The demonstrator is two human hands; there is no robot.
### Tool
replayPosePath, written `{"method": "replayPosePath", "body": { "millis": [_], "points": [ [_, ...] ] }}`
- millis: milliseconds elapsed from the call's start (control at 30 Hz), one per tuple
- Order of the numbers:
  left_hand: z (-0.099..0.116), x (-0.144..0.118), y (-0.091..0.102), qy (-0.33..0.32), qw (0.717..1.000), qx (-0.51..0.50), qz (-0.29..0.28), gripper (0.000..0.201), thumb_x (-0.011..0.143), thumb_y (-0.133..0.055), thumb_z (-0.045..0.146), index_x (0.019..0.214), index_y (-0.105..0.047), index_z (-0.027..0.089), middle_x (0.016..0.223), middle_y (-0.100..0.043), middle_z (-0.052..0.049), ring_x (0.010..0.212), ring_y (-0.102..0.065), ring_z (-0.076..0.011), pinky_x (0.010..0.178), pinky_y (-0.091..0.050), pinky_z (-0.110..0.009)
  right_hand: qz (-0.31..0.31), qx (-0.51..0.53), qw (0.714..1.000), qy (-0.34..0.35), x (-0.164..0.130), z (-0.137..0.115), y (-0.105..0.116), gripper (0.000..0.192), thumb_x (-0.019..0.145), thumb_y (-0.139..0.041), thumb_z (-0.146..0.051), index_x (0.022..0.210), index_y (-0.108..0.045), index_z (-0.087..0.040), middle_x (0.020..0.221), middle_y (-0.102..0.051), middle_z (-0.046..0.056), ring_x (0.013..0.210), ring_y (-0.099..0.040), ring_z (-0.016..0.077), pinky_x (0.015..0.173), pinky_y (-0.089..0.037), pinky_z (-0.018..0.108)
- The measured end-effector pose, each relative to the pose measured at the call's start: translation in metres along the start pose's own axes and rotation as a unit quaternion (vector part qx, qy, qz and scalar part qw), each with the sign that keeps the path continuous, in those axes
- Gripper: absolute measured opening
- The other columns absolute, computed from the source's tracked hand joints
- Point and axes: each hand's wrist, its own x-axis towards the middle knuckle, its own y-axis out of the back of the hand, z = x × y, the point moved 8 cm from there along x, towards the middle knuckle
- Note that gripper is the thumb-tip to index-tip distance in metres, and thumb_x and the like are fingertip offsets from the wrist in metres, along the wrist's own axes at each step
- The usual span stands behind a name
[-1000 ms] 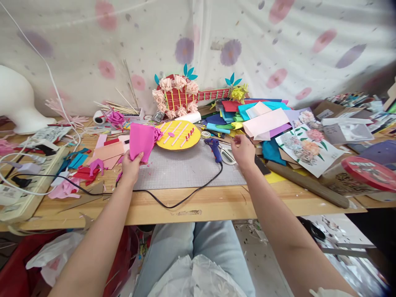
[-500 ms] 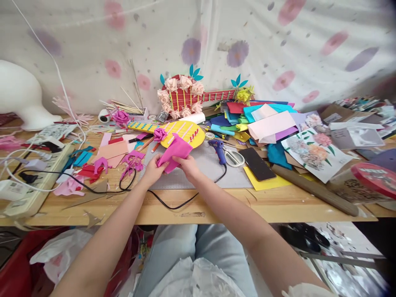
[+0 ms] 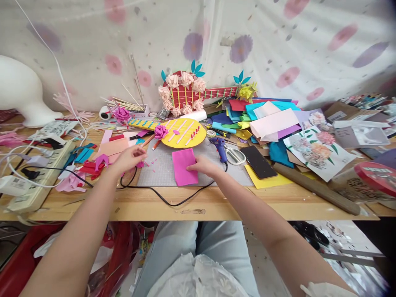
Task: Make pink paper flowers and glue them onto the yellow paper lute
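Note:
My right hand [image 3: 201, 166] pinches the right edge of a magenta foam sheet [image 3: 185, 167], thumb on top, over the grey cutting mat [image 3: 161, 175]. Off to the left, my left hand [image 3: 131, 159] is closed with curled fingers above magenta scraps [image 3: 140, 164]. Whether anything is between its fingertips is hidden. Small pink bits [image 3: 152, 169] are scattered on the mat beside it. Just behind the sheet lies a yellow paper guitar [image 3: 182, 138] with a magenta rose [image 3: 160, 132] on its body. A blue glue gun [image 3: 219, 149] rests right of the sheet.
White-handled scissors [image 3: 235, 156] and a black phone [image 3: 260, 161] lie to the right. Coloured sheets [image 3: 274, 121] pile up behind. A red flowered guitar [image 3: 185, 95] stands at the back. A black cord [image 3: 173, 205] loops along the front; a power strip [image 3: 40, 181] is left.
My left hand has let go of the magenta sheet and moved left to the scraps. The sheet, still in my right hand, has come lower and flatter over the mat.

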Motion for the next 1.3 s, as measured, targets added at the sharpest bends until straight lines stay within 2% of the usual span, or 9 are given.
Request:
{"method": "replayPosePath", "body": {
  "millis": [100, 167, 300, 433, 600, 900, 1000, 1167, 1300],
  "points": [
    [-0.009, 0.008, 0.049, 0.027, 0.987, 0.058, 0.147, 0.019, 0.064, -0.062, 0.033, 0.075, -0.057, 0.018, 0.077, -0.063, -0.003, 0.074, -0.059, -0.0174, 0.071, -0.045, -0.03, -0.003, -0.238, 0.97, 0.041, 0.002, -0.014, 0.008, 0.019, 0.068, -0.064, -0.027, 0.083, -0.067, -0.015, 0.086, -0.071, 0.009, 0.078, -0.064, 0.0222, 0.064, -0.047, 0.027],
    [-0.019, 0.013, 0.067, 0.081, 0.969, 0.129, 0.193, 0.012, 0.066, -0.061, 0.028, 0.073, -0.057, 0.019, 0.079, -0.064, -0.004, 0.078, -0.06, -0.0208, 0.073, -0.045, -0.033, 0.012, -0.358, 0.931, 0.072, 0.006, -0.028, 0.008, 0.022, 0.071, -0.061, -0.027, 0.087, -0.067, -0.014, 0.091, -0.07, 0.014, 0.081, -0.065, 0.0259, 0.066, -0.048, 0.03],
    [-0.031, 0.03, 0.063, 0.146, 0.947, 0.262, 0.117, 0.013, 0.063, -0.063, 0.026, 0.07, -0.055, 0.019, 0.079, -0.065, -0.006, 0.081, -0.061, -0.0242, 0.072, -0.044, -0.032, 0.008, -0.493, 0.861, 0.126, 0.01, -0.051, -0.006, 0.024, 0.075, -0.052, -0.016, 0.093, -0.068, -0.01, 0.095, -0.069, 0.018, 0.088, -0.066, 0.0301, 0.07, -0.049, 0.034],
    [-0.036, 0.045, 0.05, 0.166, 0.933, 0.314, 0.063, 0.027, 0.057, -0.066, 0.022, 0.081, -0.054, 0.018, 0.084, -0.065, -0.006, 0.08, -0.061, -0.0226, 0.07, -0.044, -0.029, -0.004, -0.531, 0.83, 0.169, 0.012, -0.061, -0.018, 0.026, 0.08, -0.046, -0.011, 0.091, -0.069, -0.01, 0.094, -0.069, 0.018, 0.089, -0.066, 0.0283, 0.073, -0.049, 0.035],
    [-0.044, 0.055, 0.043, 0.209, 0.916, 0.34, 0.032, 0.032, 0.052, -0.066, 0.014, 0.081, -0.052, 0.017, 0.068, -0.06, -0.004, 0.071, -0.062, -0.0254, 0.067, -0.046, -0.034, 0.003, -0.526, 0.828, 0.192, 0.013, -0.061, -0.019, 0.028, 0.083, -0.041, -0.01, 0.093, -0.067, -0.011, 0.096, -0.069, 0.017, 0.092, -0.065, 0.0253, 0.076, -0.049, 0.033],
    [-0.044, 0.053, 0.036, 0.218, 0.924, 0.313, 0.016, 0.026, 0.045, -0.058, 0.005, 0.067, -0.057, 0.018, 0.057, -0.056, -0.001, 0.061, -0.059, -0.0233, 0.057, -0.043, -0.031, 0.082, -0.506, 0.846, 0.144, 0.009, -0.062, -0.01, 0.029, 0.086, -0.039, -0.01, 0.111, -0.054, -0.008, 0.108, -0.064, 0.02, 0.097, -0.062, 0.0248, 0.075, -0.05, 0.032],
    [-0.038, 0.046, 0.039, 0.211, 0.936, 0.279, 0.043, 0.021, 0.047, -0.057, 0.007, 0.065, -0.058, 0.018, 0.055, -0.056, -0.001, 0.056, -0.056, -0.02, 0.054, -0.04, -0.029, 0.12, -0.507, 0.843, 0.135, 0.002, -0.065, -0.009, 0.031, 0.084, -0.038, -0.007, 0.111, -0.053, -0.009, 0.108, -0.062, 0.019, 0.098, -0.06, 0.0247, 0.072, -0.049, 0.032],
    [-0.016, 0.036, 0.05, 0.124, 0.968, 0.172, 0.133, 0.011, 0.057, -0.061, 0.023, 0.067, -0.058, 0.018, 0.062, -0.059, 0.0, 0.059, -0.054, -0.0159, 0.053, -0.037, -0.025, 0.176, -0.456, 0.857, 0.165, -0.018, -0.083, -0.003, 0.021, 0.087, -0.045, -0.019, 0.104, -0.054, -0.013, 0.104, -0.063, 0.016, 0.098, -0.056, 0.0247, 0.074, -0.047, 0.031],
    [0.031, 0.028, 0.024, -0.007, 0.988, 0.143, 0.059, 0.012, 0.058, -0.06, 0.026, 0.067, -0.059, 0.019, 0.068, -0.061, 0.0, 0.065, -0.055, -0.016, 0.059, -0.039, -0.024, 0.185, -0.299, 0.903, 0.247, -0.02, -0.108, 0.001, 0.023, 0.086, -0.052, -0.032, 0.103, -0.055, -0.017, 0.104, -0.064, 0.009, 0.097, -0.058, 0.0202, 0.079, -0.045, 0.029]
  ]
}}
